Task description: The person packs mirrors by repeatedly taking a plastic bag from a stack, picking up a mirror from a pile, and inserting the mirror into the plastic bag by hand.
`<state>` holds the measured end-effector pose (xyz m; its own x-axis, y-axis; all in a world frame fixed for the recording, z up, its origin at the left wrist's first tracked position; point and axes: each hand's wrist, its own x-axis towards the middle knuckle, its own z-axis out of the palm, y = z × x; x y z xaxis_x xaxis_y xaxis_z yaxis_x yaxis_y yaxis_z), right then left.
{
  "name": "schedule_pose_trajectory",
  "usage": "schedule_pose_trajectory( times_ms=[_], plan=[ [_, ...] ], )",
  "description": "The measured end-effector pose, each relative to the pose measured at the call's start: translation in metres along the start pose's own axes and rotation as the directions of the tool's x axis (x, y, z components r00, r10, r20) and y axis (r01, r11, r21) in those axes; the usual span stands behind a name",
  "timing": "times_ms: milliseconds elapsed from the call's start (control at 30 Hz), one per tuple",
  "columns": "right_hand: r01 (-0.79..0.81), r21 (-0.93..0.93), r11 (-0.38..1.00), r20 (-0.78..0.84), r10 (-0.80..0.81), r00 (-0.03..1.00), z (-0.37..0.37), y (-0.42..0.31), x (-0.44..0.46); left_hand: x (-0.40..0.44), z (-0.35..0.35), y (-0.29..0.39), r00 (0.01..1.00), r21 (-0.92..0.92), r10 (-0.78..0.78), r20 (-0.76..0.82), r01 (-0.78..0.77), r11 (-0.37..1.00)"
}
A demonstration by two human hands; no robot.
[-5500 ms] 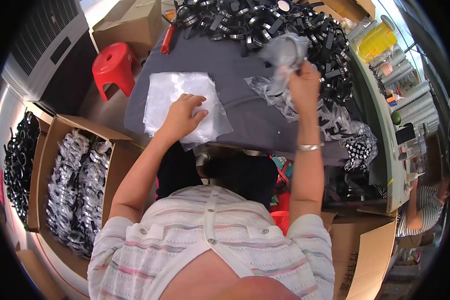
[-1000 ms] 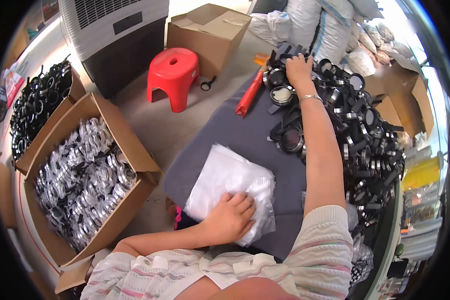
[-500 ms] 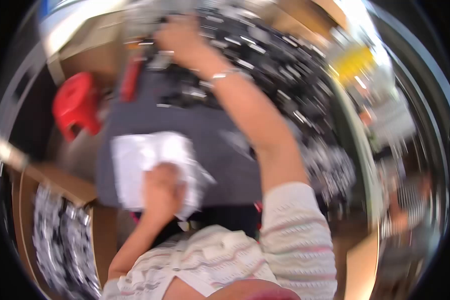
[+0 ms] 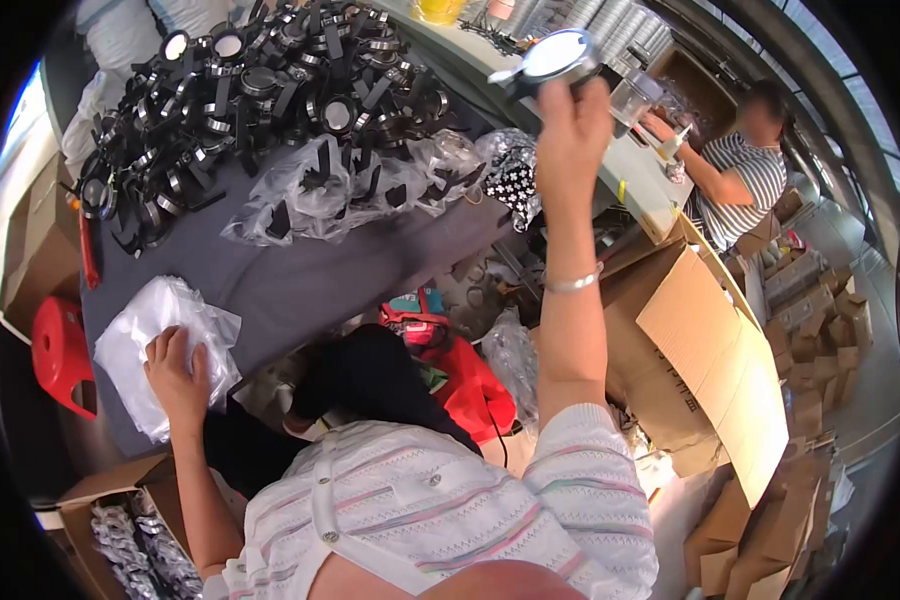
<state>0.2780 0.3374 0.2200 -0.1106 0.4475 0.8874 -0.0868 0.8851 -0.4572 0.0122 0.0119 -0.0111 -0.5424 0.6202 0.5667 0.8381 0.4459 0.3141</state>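
My right hand [image 4: 576, 135] is raised to the right of the cloth-covered table [image 4: 270, 290], its fingers closed around a round black-rimmed piece [image 4: 560, 60]. That piece has a bright, mirror-like face and a small pale part sticking out at its left. On the table's near left, a stack of clear plastic bags [image 4: 135, 335] lies under my left hand [image 4: 177, 375], whose fingers rest spread on top. Similar round black pieces [image 4: 260, 85] with dark arms or straps form a large heap at the back. Several crumpled clear bags [image 4: 310, 195] with black parts lie before the heap.
To the right, a person [image 4: 740, 170] in a striped top works at a pale bench [image 4: 640, 190]. An open carton [image 4: 700, 340] stands below it. A red stool [image 4: 60, 355] is at left, a box of wrapped items [image 4: 120, 490] at lower left, a red bag [image 4: 475, 395] beneath the table.
My right hand has gone from the heap to the raised spot at right, now with a round piece in it. My left hand stays on the bags. The view has turned right.
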Motion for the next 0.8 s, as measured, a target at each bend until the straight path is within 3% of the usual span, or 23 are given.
schedule_pose_trajectory(
  times_ms=[67, 100, 200, 267, 367, 433, 467, 567, 600, 633, 667, 700, 767, 800],
  plan=[
    [0.002, -0.252, 0.968, 0.237, 0.06, 0.97, 0.007, 0.003, -0.038, -0.001, 0.002, -0.003, 1.0, 0.02, 0.014, 0.01, -0.014, 1.0],
    [0.136, -0.239, 0.961, 0.389, -0.034, 0.921, 0.02, -0.013, -0.055, -0.001, -0.002, 0.001, 0.998, 0.008, 0.027, 0.056, -0.028, 1.0],
    [0.269, -0.131, 0.954, 0.642, -0.125, 0.756, 0.062, -0.011, -0.104, 0.003, -0.01, 0.005, 0.988, -0.009, 0.068, 0.136, -0.067, 0.998],
    [0.265, -0.142, 0.954, 0.82, -0.037, 0.571, 0.088, -0.022, -0.125, -0.002, -0.016, 0.007, 0.983, 0.038, 0.07, 0.172, -0.077, 0.996],
    [0.419, -0.034, 0.907, 0.851, -0.194, 0.488, 0.134, -0.014, -0.16, -0.003, -0.017, 0.011, 0.974, 0.117, -0.043, 0.222, 0.017, 0.993],
    [0.518, -0.053, 0.854, 0.907, -0.176, 0.382, 0.158, -0.007, -0.181, -0.001, -0.024, 0.013, 0.959, 0.085, -0.106, 0.264, 0.087, 0.993],
    [0.569, -0.069, 0.82, 0.929, -0.155, 0.336, 0.17, -0.004, -0.189, 0.002, -0.024, 0.012, 0.95, 0.064, -0.126, 0.285, 0.112, 0.992],
    [0.498, -0.079, 0.863, 0.955, -0.077, 0.285, 0.183, 0.001, -0.207, 0.001, -0.018, 0.01, 0.974, 0.117, -0.117, 0.195, 0.095, 0.989],
    [0.441, -0.188, 0.878, 0.97, 0.096, 0.223, 0.184, -0.012, -0.202, 0.008, -0.013, 0.012, 0.981, 0.122, -0.09, 0.17, 0.069, 0.99],
    [0.513, -0.051, 0.857, 0.926, -0.152, 0.345, 0.183, 0.002, -0.213, 0.008, -0.011, 0.01, 0.99, 0.058, -0.033, 0.136, 0.025, 0.998],
    [0.5, -0.065, 0.863, 0.903, -0.163, 0.399, 0.177, 0.0, -0.208, 0.014, -0.015, 0.018, 0.968, 0.108, -0.064, 0.243, 0.038, 0.993],
    [0.5, -0.047, 0.865, 0.904, -0.176, 0.39, 0.18, 0.009, -0.211, 0.015, -0.013, 0.017, 0.964, 0.094, -0.069, 0.258, 0.046, 0.994],
    [0.497, -0.097, 0.862, 0.904, -0.132, 0.406, 0.181, 0.013, -0.22, 0.011, -0.016, 0.019, 0.989, 0.004, -0.046, 0.138, 0.046, 0.999],
    [0.43, -0.089, 0.898, 0.92, -0.09, 0.38, 0.174, 0.003, -0.216, 0.006, -0.024, 0.027, 0.997, 0.074, 0.035, 0.066, -0.04, 0.996]
  ],
)
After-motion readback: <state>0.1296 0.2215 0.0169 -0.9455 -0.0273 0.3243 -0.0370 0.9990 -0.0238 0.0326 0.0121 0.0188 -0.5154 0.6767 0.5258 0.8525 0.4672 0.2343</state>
